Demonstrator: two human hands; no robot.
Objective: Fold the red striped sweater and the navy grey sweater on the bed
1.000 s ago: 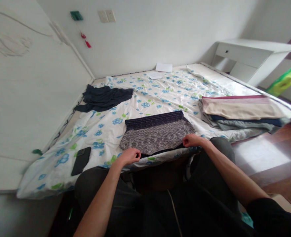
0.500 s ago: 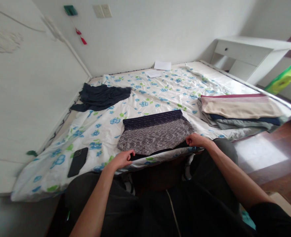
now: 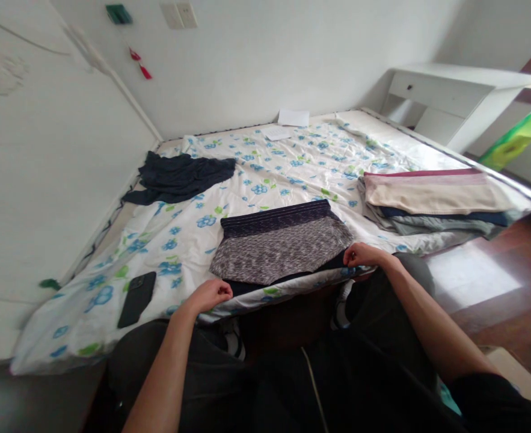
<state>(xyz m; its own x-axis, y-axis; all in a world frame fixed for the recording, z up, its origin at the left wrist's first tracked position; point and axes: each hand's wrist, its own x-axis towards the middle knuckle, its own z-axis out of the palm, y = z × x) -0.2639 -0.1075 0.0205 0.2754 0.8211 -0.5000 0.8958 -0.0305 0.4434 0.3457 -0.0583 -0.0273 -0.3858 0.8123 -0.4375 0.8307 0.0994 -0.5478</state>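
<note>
A folded garment [image 3: 278, 245] of speckled grey knit lies at the bed's front edge. Along its far side runs a dark navy band, and a black strip of cloth shows along its near side. My left hand [image 3: 208, 295] is closed at the near left corner, fingers curled on the black edge. At the near right corner, my right hand [image 3: 363, 255] pinches the same black edge. The fabric between the two hands lies mostly flat. Whatever lies inside the curled fingers is hidden.
A black phone [image 3: 136, 299] lies left of my left hand. Further back is a crumpled dark garment [image 3: 181, 176]. A stack of folded clothes [image 3: 432, 195] sits to the right on the flowered sheet [image 3: 265, 171]. White papers [image 3: 293, 117] lie near the wall, and a white desk [image 3: 445, 90] stands beyond.
My left hand has shifted left to the corner, and its fingers have curled in on the black edge. My right hand has moved slightly outward to the right. The view has shifted slightly.
</note>
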